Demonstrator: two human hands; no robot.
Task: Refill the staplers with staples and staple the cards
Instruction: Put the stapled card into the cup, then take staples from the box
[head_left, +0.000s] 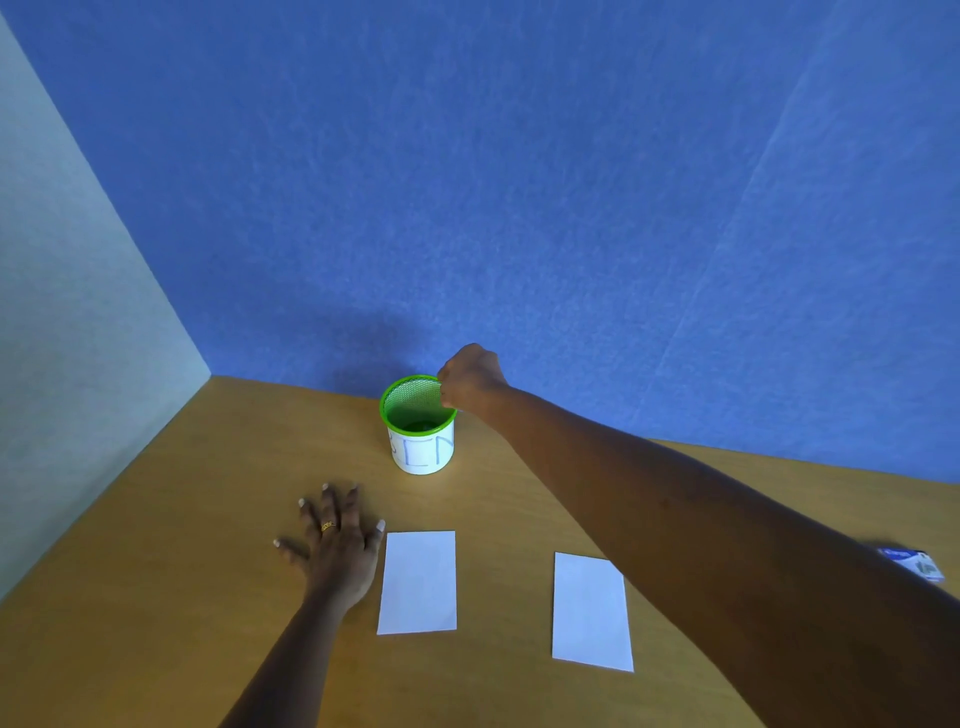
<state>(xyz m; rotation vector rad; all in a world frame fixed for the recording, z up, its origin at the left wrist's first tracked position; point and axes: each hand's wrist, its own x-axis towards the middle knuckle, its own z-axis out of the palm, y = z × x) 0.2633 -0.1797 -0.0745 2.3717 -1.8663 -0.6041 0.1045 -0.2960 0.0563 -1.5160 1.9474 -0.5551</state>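
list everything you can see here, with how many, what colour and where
mesh cup: 1, green with a white paper band with writing on it, back middle of the table near the wall
cards: 2, white, flat on the table, side by side and apart, nearer than the cup
small box: 1, blue and white, far right edge of the table
table: 1, brown wood
back wall: 1, blue
side wall: 1, pale grey-green, left
ring: 1, gold, on a left finger
left hand: 1, flat on the table, fingers spread, beside the left card
right hand: 1, fingers curled at the cup's right rim; what it grips is unclear
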